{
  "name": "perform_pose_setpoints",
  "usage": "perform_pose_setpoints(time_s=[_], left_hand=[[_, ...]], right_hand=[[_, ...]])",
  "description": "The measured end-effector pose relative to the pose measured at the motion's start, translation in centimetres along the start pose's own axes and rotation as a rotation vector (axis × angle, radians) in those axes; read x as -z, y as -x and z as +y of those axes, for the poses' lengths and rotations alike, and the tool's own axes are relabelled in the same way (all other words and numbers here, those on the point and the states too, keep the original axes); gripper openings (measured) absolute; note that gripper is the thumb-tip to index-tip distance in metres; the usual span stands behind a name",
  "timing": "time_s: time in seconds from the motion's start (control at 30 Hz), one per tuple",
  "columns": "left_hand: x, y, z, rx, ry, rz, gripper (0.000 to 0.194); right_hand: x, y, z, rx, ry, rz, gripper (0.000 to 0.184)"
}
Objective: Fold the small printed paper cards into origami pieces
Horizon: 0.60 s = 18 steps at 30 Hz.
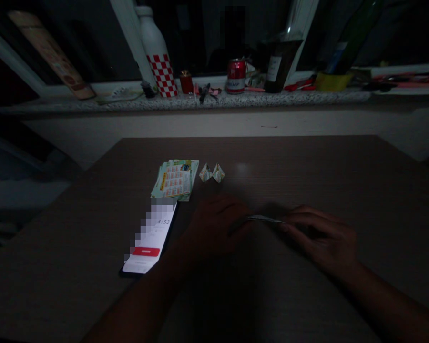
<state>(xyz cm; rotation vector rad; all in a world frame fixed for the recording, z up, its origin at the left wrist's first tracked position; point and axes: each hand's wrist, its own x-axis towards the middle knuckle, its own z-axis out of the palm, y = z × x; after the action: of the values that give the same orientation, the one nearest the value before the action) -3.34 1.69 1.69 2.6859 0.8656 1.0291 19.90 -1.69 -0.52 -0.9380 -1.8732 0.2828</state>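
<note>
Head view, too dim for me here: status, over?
Left hand, right hand: both on thin paper piece. Folded paper shapes beyond. Phone beside left forearm, not between hands.

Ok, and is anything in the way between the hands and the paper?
Nothing visible is in the way: the right hand holds one end of the paper, and the left hand holds the other.

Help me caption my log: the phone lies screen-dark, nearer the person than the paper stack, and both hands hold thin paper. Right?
Not quite: the head view shows the phone lit, not dark. It does lie nearer the person than the paper stack, and the left hand and right hand hold thin paper.
</note>
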Motion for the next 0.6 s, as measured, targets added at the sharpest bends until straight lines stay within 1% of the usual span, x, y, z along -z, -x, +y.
perform_pose_setpoints(time_s=[0.2, 0.37, 0.47, 0.6], left_hand=[[0.23, 0.07, 0.01, -0.005, 0.014, -0.007, 0.015], [0.28, -0.02, -0.12, -0.029, 0.043, 0.020, 0.013], [0.37, -0.15, -0.18, -0.066, 0.046, 0.010, 0.011], [0.59, -0.23, -0.02, -0.095, 0.085, 0.019, 0.010]], right_hand=[[-0.01, 0.00, -0.06, -0.008, 0.006, 0.005, 0.014], [-0.08, -0.10, -0.18, -0.007, -0.008, 0.015, 0.013], [-0.08, -0.01, -0.12, -0.016, -0.036, 0.007, 0.013], [-0.05, 0.04, -0.11, -0.011, -0.018, -0.002, 0.013]])
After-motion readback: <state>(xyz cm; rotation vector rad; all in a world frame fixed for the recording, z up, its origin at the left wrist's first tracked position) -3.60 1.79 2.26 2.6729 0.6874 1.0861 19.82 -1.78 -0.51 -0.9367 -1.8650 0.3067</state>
